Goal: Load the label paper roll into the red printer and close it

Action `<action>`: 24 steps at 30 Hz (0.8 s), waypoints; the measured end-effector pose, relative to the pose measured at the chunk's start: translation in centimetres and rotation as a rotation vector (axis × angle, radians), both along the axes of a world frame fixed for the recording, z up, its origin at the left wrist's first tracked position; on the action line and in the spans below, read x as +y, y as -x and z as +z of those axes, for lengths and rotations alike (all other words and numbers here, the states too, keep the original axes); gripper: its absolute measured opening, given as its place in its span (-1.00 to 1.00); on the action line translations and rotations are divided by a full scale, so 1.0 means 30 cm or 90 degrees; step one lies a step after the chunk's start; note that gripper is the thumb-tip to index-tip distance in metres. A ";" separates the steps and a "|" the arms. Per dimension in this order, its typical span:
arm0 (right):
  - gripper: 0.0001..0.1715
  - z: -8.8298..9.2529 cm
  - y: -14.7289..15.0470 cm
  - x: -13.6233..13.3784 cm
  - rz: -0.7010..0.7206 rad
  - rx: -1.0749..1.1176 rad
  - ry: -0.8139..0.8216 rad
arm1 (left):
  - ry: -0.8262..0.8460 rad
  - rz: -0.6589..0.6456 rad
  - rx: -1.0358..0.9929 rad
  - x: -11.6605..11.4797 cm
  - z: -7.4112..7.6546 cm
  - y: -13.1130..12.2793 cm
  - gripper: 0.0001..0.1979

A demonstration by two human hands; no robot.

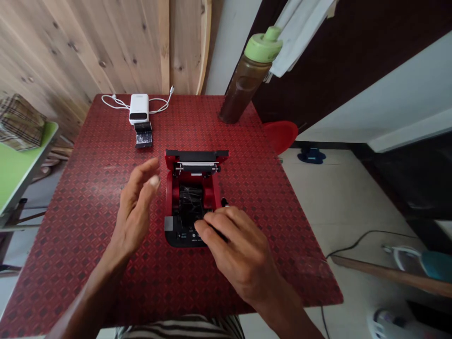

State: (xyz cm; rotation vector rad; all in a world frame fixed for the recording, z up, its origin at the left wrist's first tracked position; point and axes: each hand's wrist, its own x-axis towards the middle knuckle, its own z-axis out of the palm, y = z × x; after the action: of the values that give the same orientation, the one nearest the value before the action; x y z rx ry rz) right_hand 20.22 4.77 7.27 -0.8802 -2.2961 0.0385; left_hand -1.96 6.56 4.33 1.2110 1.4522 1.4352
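Observation:
A red and black label printer stands on the table with its lid raised. Inside its bay lies a black, shiny roll or strip that runs toward the front panel. My right hand is over the printer's front right corner, fingers curled together; whatever is under the fingertips is hidden. Off the printer's left side, my left hand hovers without touching it. Its fingers are bent but apart from the thumb, with nothing between them.
Behind the printer lie a white power bank with a white cable and a crumpled black strip. A brown bottle with a green lid stands at the back right of the patterned red table. A red stool is beyond the right edge.

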 end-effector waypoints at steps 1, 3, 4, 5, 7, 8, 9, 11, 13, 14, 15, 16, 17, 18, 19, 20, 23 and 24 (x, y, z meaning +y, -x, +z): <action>-0.77 -0.011 0.002 -0.012 -0.001 0.005 -0.013 | -0.021 0.008 -0.008 0.036 0.007 -0.006 -0.57; -0.80 -0.028 0.004 -0.030 -0.006 0.012 -0.028 | -0.031 0.001 -0.038 0.102 0.017 -0.023 -0.58; -0.80 -0.034 0.004 -0.037 -0.010 0.015 -0.034 | -0.029 -0.011 -0.054 0.128 0.020 -0.032 -0.60; -0.81 -0.037 0.003 -0.042 -0.014 0.018 -0.041 | -0.025 -0.012 -0.072 0.149 0.023 -0.040 -0.64; -0.80 -0.041 -0.001 -0.050 -0.019 0.021 -0.050 | -0.008 -0.006 -0.110 0.176 0.030 -0.050 -0.67; -0.79 -0.042 -0.003 -0.052 -0.022 0.020 -0.053 | 0.001 0.000 -0.125 0.181 0.035 -0.053 -0.67; -0.78 -0.043 -0.004 -0.054 -0.025 0.018 -0.053 | 0.009 0.005 -0.137 0.181 0.040 -0.054 -0.67; -0.76 -0.047 -0.006 -0.058 -0.029 0.012 -0.054 | 0.019 0.009 -0.148 0.168 0.050 -0.056 -0.71; -0.77 -0.053 -0.006 -0.064 -0.045 0.004 -0.064 | 0.020 0.020 -0.155 0.138 0.054 -0.060 -0.80; -0.79 -0.057 -0.005 -0.068 -0.058 0.002 -0.073 | 0.024 0.029 -0.162 0.118 0.052 -0.063 -0.87; -0.81 -0.060 -0.004 -0.071 -0.073 0.000 -0.083 | 0.034 0.035 -0.174 0.095 0.048 -0.067 -0.94; -0.81 -0.063 -0.002 -0.074 -0.090 -0.001 -0.090 | 0.053 0.038 -0.192 0.070 0.041 -0.072 -0.83; -0.80 -0.066 -0.001 -0.076 -0.105 0.001 -0.093 | 0.082 0.032 -0.216 0.044 0.033 -0.077 -0.70; -0.80 -0.069 0.001 -0.077 -0.116 0.004 -0.086 | 0.110 0.024 -0.240 0.018 0.023 -0.081 -0.57; -0.80 -0.071 0.001 -0.076 -0.119 0.008 -0.068 | 0.138 0.031 -0.259 -0.006 0.014 -0.086 -0.48; -0.80 -0.074 0.001 -0.073 -0.116 0.012 -0.044 | 0.165 0.044 -0.270 -0.028 0.005 -0.089 -0.41; -0.78 -0.080 -0.003 -0.062 -0.085 0.018 0.025 | 0.229 0.042 -0.299 -0.076 -0.012 -0.098 -0.35; -0.77 -0.082 -0.005 -0.059 -0.076 0.020 0.035 | 0.239 0.024 -0.307 -0.086 -0.015 -0.099 -0.36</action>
State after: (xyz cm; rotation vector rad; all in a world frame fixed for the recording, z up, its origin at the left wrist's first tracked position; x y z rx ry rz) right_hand 20.36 2.99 4.82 -1.0353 -2.2194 0.0622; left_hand 1.02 3.98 3.89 0.5604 1.3252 1.2885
